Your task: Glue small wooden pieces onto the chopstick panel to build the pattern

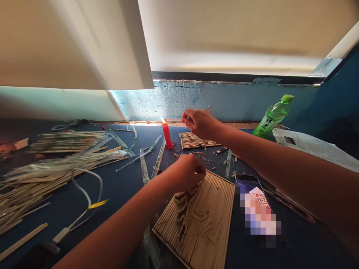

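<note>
My left hand (186, 172) is curled over the far corner of a panel made of thin wooden sticks laid side by side (217, 209). Its fingertips point down and are partly hidden, so what they hold cannot be made out. Short cut stick pieces (209, 228) lie loose on this panel, and a dark winding band edged with small bits (182, 209) crosses its left part. Farther off, my right hand (199, 121) hovers with fingers pinched, right of a lit red candle (166, 135); anything in the pinch is too small to see. Beneath that hand lies a smaller stick panel (193, 141).
Long wooden sticks and plastic wrappers (64, 164) cover the table's left side, with a white cable (85, 190) in front. Clear plastic strips (144, 166) lie near the candle. At right are a phone (248, 181), a green tea bottle (273, 117) and a paper sheet (322, 147).
</note>
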A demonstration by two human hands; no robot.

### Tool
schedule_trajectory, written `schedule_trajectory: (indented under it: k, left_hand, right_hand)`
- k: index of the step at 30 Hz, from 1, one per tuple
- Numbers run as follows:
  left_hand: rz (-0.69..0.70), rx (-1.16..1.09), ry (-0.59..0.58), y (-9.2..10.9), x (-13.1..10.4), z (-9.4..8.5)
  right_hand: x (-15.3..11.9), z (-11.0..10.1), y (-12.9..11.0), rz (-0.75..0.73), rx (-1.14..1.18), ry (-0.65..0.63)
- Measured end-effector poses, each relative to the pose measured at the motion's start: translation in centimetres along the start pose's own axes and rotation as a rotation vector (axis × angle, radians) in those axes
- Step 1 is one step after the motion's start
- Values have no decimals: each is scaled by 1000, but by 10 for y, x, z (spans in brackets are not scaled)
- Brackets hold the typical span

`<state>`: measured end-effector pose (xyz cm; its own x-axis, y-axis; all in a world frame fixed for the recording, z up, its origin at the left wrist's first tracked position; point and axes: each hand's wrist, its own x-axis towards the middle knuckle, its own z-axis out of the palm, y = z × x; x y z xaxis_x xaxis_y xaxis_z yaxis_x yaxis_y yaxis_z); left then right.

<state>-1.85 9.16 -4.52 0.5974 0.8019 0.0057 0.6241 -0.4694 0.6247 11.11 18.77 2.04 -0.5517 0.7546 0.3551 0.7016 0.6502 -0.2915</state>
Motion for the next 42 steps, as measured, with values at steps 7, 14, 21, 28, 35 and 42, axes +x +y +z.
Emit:
schedule_trajectory:
  k: [7, 14, 21, 28, 35, 42]
  left_hand:
    - [-8, -7, -1, -3, 0, 4]
    - [-12, -8, -5, -1, -1, 3]
    - [-2, -4, -8, 2, -1, 2]
    - [7, 9, -18, 5, -2, 1]
    - [13, 36, -25, 6, -2, 3]
    - [14, 44, -31, 6, -2, 3]
  right_hand:
    - [-1, 0, 1, 8, 10, 0]
    - [-1, 1, 2, 7, 19, 6]
    - [-1, 1, 2, 13, 24, -7]
    - [-1, 1, 3, 12, 23, -2]
    - [-1, 0, 1, 20, 6, -8]
    - [1, 2, 1, 9, 1, 0]
